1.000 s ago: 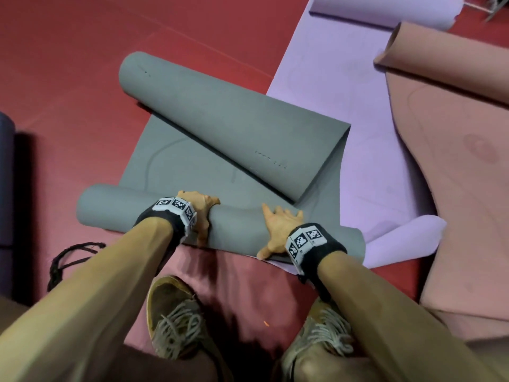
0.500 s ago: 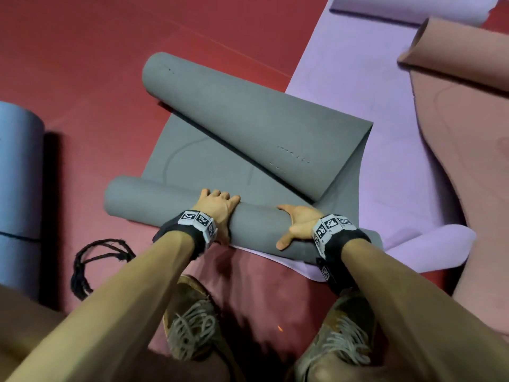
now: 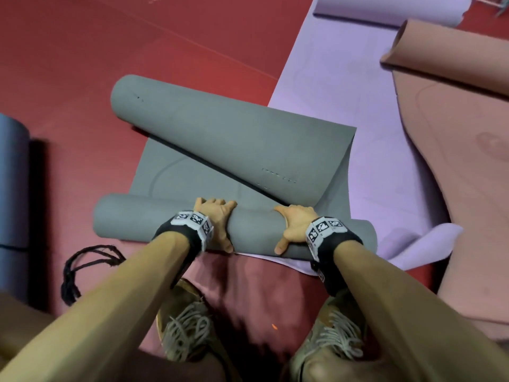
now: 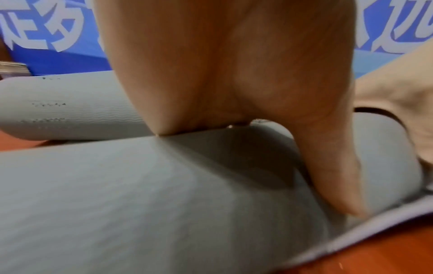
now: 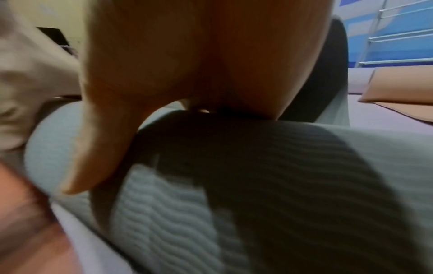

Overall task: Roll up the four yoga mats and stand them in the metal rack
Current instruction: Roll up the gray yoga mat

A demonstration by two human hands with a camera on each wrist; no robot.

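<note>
Lying at far left, a dark blue rolled foam mat point(image 3: 11, 183), then a black cord point(image 3: 82, 268) on the red floor point(image 3: 82, 64). Grey ribbed foam yoga mat point(image 3: 242, 142), curled at both ends, near end a fat roll. Left hand point(image 3: 216, 221) and right hand point(image 3: 296, 224) sit on that roll side by side, fingers draped over the top, thumbs low on the near face. Lilac mat point(image 3: 366, 86) beneath; terracotta mat point(image 3: 468, 172) rightmost. Blue banner wall behind.
</note>
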